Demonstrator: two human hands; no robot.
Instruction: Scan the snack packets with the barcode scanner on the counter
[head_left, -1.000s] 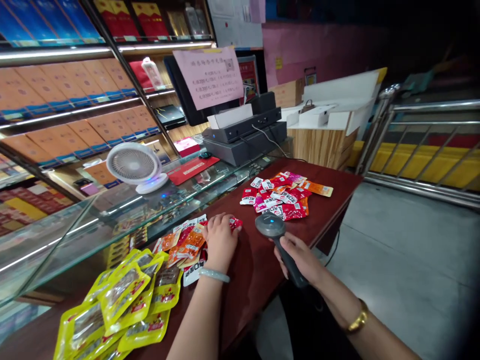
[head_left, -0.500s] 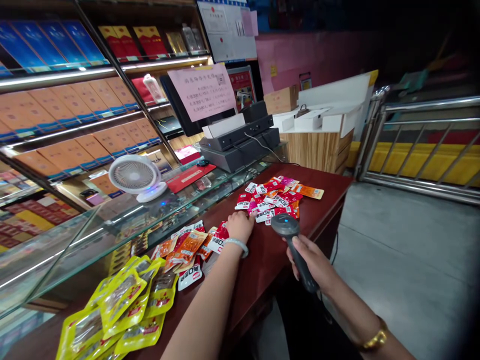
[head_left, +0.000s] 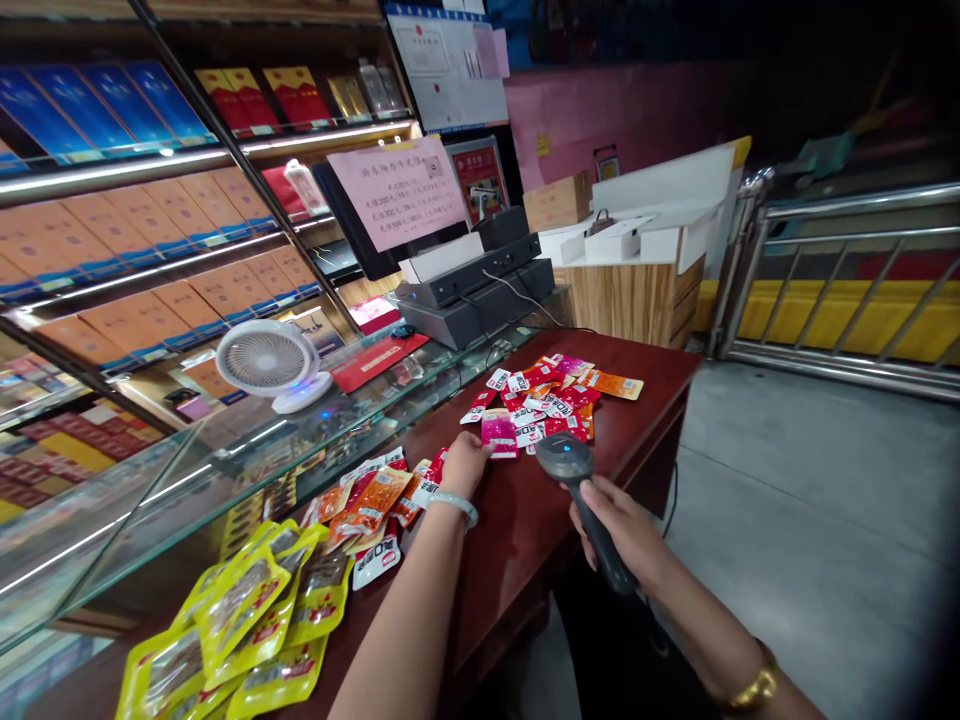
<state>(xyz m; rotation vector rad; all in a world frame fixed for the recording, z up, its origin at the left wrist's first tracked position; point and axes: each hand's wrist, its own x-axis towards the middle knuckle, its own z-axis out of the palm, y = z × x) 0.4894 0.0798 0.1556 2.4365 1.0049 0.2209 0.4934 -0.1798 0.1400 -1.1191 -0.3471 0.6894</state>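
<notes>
My left hand (head_left: 465, 464) reaches over the dark red table and pinches the near-left edge of a magenta snack packet (head_left: 499, 434). That packet lies at the front of a pile of red, white and orange snack packets (head_left: 559, 400). Under and left of my left wrist is a second group of orange and red packets (head_left: 373, 500). Yellow-edged clear packets (head_left: 251, 600) are heaped at the lower left. My right hand (head_left: 619, 525) is wrapped round the handle of a dark barcode scanner (head_left: 566, 460), its head facing the pile with a small blue light on top.
A glass display counter (head_left: 172, 480) runs along the left, bearing a white fan (head_left: 268, 360) and a red envelope (head_left: 380, 362). Behind stand a monitor with a pink sign (head_left: 397, 195) and a dark cash drawer (head_left: 472, 300). A metal railing (head_left: 855, 290) is at the right.
My left hand has drawn back slightly toward me and left, and the magenta packet now shows at its fingertips, pulled out from the pile. The scanner has shifted slightly left.
</notes>
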